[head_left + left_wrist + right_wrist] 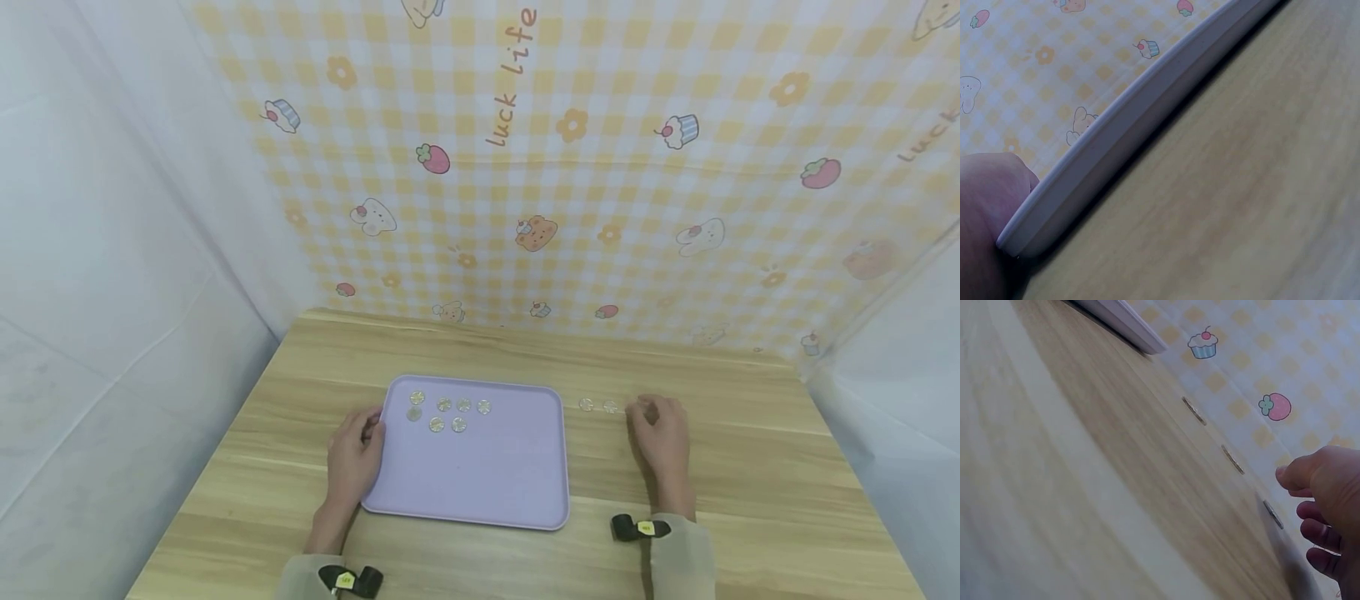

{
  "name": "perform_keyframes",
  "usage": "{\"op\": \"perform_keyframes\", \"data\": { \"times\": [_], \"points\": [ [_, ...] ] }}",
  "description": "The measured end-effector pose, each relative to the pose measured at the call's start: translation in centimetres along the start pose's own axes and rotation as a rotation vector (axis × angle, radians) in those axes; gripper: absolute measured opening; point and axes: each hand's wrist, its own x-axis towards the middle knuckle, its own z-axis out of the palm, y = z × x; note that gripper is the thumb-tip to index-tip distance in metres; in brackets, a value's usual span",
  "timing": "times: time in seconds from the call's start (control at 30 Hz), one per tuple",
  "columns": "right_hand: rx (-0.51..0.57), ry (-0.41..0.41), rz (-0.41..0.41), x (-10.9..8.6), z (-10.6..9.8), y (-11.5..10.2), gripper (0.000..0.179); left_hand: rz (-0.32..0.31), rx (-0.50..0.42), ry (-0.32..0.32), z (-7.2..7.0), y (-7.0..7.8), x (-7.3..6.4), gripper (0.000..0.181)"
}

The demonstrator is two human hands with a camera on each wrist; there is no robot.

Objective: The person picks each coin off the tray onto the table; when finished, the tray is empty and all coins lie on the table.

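Note:
A lavender tray (495, 475) lies on the wooden table. Several round metal coins (459, 425) are spread flat over its upper left part. My left hand (356, 454) holds the tray's left rim; in the left wrist view the hand (991, 206) overlaps the rim's end, with most fingers hidden. To the right of the tray, my right hand (663, 433) hovers with loosely curled fingers, nothing visible between them. Beneath it in the right wrist view is a coin (1273, 514), hidden in the head view. Two more coins (587, 405) lie in a row between tray and hand.
The light wooden table (742, 475) runs back to a yellow checked cloth (622, 183) with cartoon prints. White sheets (142, 250) hang at both sides. A black strap device (640, 527) sits on each wrist.

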Motion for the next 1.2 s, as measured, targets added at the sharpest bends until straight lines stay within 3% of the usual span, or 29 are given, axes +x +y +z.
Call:
{"op": "perform_keyframes", "data": {
  "times": [0.43,1.2],
  "points": [
    [0.028,0.069,-0.061,-0.1,0.3,-0.6,0.028,-0.002,0.001,-0.006,-0.1,0.1,-0.1,0.027],
    [0.107,0.001,-0.156,-0.6,2.3,-3.0,0.024,0.004,0.001,-0.001,0.0,0.0,0.0,0.027]
  ]
}}
